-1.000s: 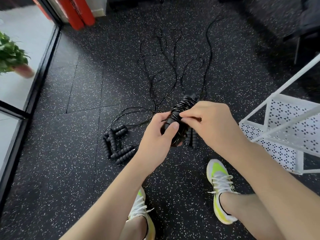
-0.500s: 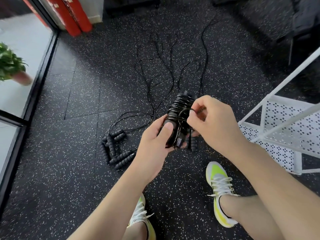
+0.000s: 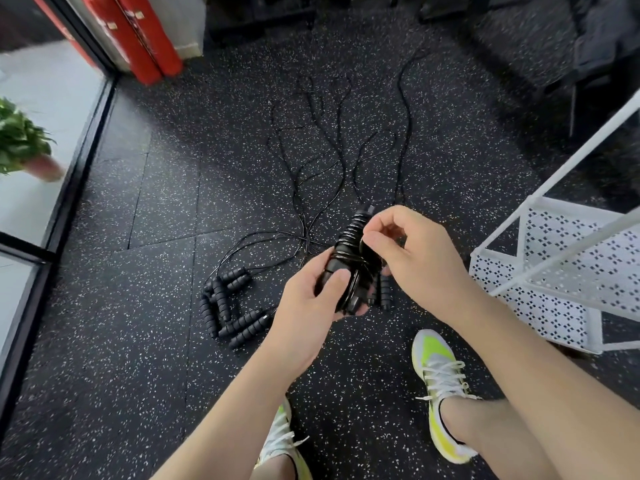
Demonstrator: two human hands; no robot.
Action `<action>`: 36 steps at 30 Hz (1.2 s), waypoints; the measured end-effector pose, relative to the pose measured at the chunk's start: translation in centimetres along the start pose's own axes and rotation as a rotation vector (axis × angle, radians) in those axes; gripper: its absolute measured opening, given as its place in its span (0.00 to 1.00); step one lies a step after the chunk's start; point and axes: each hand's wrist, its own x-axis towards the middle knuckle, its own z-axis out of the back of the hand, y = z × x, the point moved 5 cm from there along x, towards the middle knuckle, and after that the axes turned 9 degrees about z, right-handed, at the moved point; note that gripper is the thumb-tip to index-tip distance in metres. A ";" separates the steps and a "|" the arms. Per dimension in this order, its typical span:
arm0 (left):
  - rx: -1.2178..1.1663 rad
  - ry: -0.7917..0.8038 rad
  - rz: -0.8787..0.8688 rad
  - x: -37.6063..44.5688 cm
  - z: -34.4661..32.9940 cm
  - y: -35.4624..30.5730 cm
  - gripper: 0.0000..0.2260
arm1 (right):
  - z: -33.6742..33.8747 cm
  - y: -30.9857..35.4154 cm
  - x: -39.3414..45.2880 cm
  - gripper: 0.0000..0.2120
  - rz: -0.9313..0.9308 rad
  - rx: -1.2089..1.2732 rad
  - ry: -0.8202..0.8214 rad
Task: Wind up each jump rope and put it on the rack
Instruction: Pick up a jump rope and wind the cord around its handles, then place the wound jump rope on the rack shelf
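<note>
A black jump rope (image 3: 353,251), its cord wound round the two ribbed handles, is held upright in front of me. My left hand (image 3: 311,299) grips the lower end of the bundle, thumb across its front. My right hand (image 3: 412,251) pinches the thin cord at the bundle's right side. Several more black handles (image 3: 230,306) lie on the floor to the left, their cords (image 3: 322,150) trailing away from me. Another pair of handles (image 3: 384,292) lies partly hidden behind my hands. The white perforated rack (image 3: 561,271) stands at the right.
Speckled black rubber flooring (image 3: 138,341) covers the room. A glass wall (image 3: 31,216) with a potted plant (image 3: 24,143) behind it runs along the left. Red cylinders (image 3: 138,36) stand at the back left. My two shoes (image 3: 440,386) are below the hands.
My right hand has lifted off the bundle's top and shifted right, now pinching the cord beside it. The left hand keeps its grip on the handles.
</note>
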 end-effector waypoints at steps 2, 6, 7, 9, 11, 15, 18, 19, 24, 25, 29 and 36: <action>0.038 -0.010 -0.034 0.0 0.0 -0.4 0.15 | -0.1 -0.2 0.0 0.03 -0.083 0.139 -0.061; 0.126 -0.043 -0.082 0.0 -0.2 -0.9 0.16 | -0.2 -0.6 0.2 0.03 -0.155 0.228 -0.173; 0.159 -0.054 -0.094 0.1 -0.2 -0.9 0.16 | -0.3 -0.7 0.3 0.03 -0.148 0.207 -0.179; 0.190 -0.080 -0.105 0.2 -0.3 -0.5 0.15 | -0.3 -0.8 0.5 0.02 -0.138 0.170 -0.176; 0.124 -0.104 -0.084 0.2 -0.5 0.0 0.15 | -0.2 -1.1 0.6 0.01 -0.125 0.127 -0.156; -0.007 -0.141 -0.031 0.1 -1.4 0.0 0.19 | 0.0 -1.6 0.1 0.13 -0.172 0.128 -0.218; -0.077 -0.166 -0.039 -0.1 -2.5 -0.9 0.17 | -0.3 -1.9 -1.0 0.22 -0.309 0.287 -0.201; -0.078 -0.176 -0.045 -0.4 -3.0 -1.2 0.16 | -0.3 -1.9 -1.4 0.22 -0.347 0.363 -0.201; 0.092 -0.160 -0.117 -2.3 -6.2 -2.6 0.13 | 3.0 -1.6 -3.3 0.24 -0.319 0.301 -0.269; 0.147 -0.166 -0.141 -2.7 -6.9 -2.9 0.12 | 3.9 -1.5 -3.8 0.25 -0.314 0.286 -0.278; 0.295 -0.188 -0.201 -4.6 -9.9 -4.3 0.11 | 7.9 -1.1 -5.9 0.30 -0.307 0.198 -0.303; 0.437 -0.137 -0.274 -7.0 -17.9 -6.0 0.19 | 16.0 -1.0 -10.8 0.30 -0.297 0.162 -0.421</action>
